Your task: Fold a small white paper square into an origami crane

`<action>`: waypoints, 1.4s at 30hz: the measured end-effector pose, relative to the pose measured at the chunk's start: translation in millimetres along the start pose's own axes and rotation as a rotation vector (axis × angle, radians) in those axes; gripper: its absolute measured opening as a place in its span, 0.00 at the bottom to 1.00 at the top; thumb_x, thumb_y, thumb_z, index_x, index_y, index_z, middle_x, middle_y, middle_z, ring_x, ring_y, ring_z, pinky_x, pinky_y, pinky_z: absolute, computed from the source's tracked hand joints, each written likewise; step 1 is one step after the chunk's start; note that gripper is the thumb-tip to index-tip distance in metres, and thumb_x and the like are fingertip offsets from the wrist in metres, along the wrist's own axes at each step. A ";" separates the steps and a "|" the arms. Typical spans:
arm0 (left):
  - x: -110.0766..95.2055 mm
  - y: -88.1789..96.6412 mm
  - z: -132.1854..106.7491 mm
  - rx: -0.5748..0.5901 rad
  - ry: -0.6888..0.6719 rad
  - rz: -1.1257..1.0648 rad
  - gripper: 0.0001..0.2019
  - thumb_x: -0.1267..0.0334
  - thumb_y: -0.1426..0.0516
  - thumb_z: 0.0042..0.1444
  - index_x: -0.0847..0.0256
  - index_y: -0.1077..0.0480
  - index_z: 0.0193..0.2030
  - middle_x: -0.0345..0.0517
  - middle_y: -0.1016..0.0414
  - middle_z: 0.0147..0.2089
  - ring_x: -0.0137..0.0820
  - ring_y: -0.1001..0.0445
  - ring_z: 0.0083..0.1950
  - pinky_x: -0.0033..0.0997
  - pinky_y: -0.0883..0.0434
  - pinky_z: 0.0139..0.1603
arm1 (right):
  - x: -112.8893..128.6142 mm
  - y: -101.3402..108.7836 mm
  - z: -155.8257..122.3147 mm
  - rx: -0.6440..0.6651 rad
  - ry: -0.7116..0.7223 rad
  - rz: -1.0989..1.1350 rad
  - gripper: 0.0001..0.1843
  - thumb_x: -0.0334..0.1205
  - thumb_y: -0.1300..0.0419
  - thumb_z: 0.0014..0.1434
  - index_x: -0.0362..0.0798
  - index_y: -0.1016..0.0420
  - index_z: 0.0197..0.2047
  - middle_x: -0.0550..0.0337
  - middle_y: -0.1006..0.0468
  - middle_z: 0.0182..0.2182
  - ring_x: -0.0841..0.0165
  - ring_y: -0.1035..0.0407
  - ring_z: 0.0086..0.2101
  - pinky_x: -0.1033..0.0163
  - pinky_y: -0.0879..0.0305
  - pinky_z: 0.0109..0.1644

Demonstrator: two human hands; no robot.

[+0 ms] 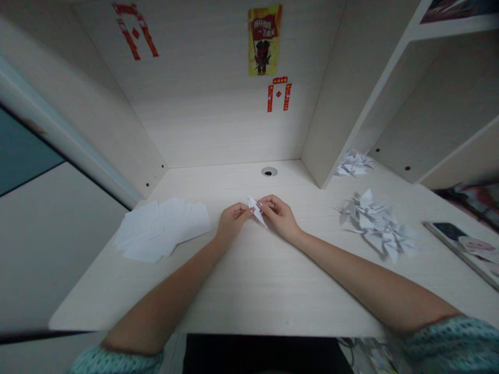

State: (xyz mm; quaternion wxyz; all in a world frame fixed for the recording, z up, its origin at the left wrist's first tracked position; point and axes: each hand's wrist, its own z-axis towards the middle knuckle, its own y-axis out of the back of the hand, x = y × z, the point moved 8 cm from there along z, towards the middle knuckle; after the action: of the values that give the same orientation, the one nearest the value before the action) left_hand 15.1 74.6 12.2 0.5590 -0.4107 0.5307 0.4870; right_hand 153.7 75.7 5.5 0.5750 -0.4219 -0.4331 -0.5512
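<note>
A small white folded paper (pixel 258 214), narrow and pointed at both ends, is held between my two hands above the middle of the desk. My left hand (pixel 235 217) pinches its left side with thumb and fingers. From the right, my right hand (pixel 278 214) grips its upper right edge, thumb and fingertips closed on it. Fingers cover part of the folds. Left of my hands lies a spread stack of white paper sheets (pixel 163 228). To the right is a heap of folded white paper pieces (pixel 376 223) with pointed tips.
A second heap of folded paper (pixel 354 163) sits behind the upright divider (pixel 331 104). At the far right lies a flat book-like item (pixel 468 246) with a picture on it. A round cable hole (pixel 269 171) is near the back panel. The desk's front edge (pixel 265 334) runs below my arms.
</note>
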 end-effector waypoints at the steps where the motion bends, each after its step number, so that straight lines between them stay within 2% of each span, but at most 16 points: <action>1: -1.3 0.4 -0.1 -0.007 -0.006 0.003 0.13 0.54 0.39 0.47 0.63 0.30 0.25 0.41 0.26 0.26 0.27 0.30 0.29 0.27 0.34 0.35 | -0.3 0.5 0.2 -0.006 -0.002 -0.007 0.16 0.52 0.39 0.51 0.47 0.29 0.33 0.61 0.27 0.23 0.71 0.34 0.25 0.67 0.41 0.28; 8: -4.5 0.4 -1.0 -0.006 -0.015 -0.007 0.11 0.57 0.39 0.47 0.64 0.30 0.25 0.41 0.27 0.25 0.26 0.32 0.28 0.25 0.36 0.33 | 1.1 2.0 -1.0 -0.010 -0.018 -0.067 0.17 0.53 0.37 0.49 0.46 0.29 0.28 0.60 0.26 0.22 0.71 0.35 0.23 0.67 0.42 0.26; 15: 0.2 0.4 -0.3 0.000 0.020 -0.001 0.12 0.55 0.39 0.47 0.63 0.31 0.25 0.42 0.27 0.26 0.27 0.31 0.29 0.26 0.36 0.33 | 3.2 3.3 -1.9 -0.027 0.017 -0.100 0.17 0.52 0.37 0.49 0.45 0.29 0.27 0.59 0.25 0.22 0.72 0.35 0.22 0.67 0.43 0.25; 20: -1.5 0.2 -0.3 0.005 0.006 -0.001 0.12 0.56 0.40 0.48 0.63 0.32 0.23 0.40 0.28 0.24 0.25 0.33 0.27 0.25 0.37 0.32 | 7.1 1.1 -3.7 -0.013 0.019 -0.103 0.18 0.53 0.39 0.51 0.45 0.29 0.27 0.59 0.26 0.21 0.71 0.35 0.22 0.67 0.43 0.24; 26: -3.7 -1.0 -1.7 -0.001 -0.003 -0.006 0.12 0.56 0.40 0.48 0.63 0.32 0.24 0.40 0.28 0.24 0.26 0.32 0.28 0.25 0.37 0.32 | 17.1 -0.2 -5.0 -0.029 0.077 -0.069 0.15 0.50 0.37 0.50 0.47 0.31 0.33 0.62 0.27 0.22 0.71 0.34 0.24 0.67 0.42 0.26; 37: 0.6 -1.8 -1.3 0.003 -0.011 0.024 0.13 0.56 0.40 0.47 0.64 0.32 0.24 0.41 0.29 0.25 0.26 0.32 0.28 0.25 0.36 0.33 | 7.8 1.1 -2.7 -0.015 0.033 -0.088 0.15 0.51 0.38 0.50 0.47 0.30 0.29 0.63 0.30 0.20 0.72 0.38 0.22 0.67 0.44 0.25; 42: -1.6 -1.6 -1.6 0.000 -0.018 0.047 0.13 0.55 0.40 0.47 0.63 0.32 0.23 0.40 0.29 0.24 0.26 0.32 0.28 0.25 0.37 0.32 | 2.2 -0.2 -2.0 0.001 -0.034 -0.062 0.18 0.53 0.37 0.49 0.45 0.30 0.29 0.61 0.28 0.21 0.73 0.37 0.22 0.67 0.44 0.25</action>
State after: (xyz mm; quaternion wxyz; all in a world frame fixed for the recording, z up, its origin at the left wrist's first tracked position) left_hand 16.4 72.5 13.5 0.5523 -0.3936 0.5350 0.5037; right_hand 153.6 73.1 7.1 0.5505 -0.4175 -0.4557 -0.5612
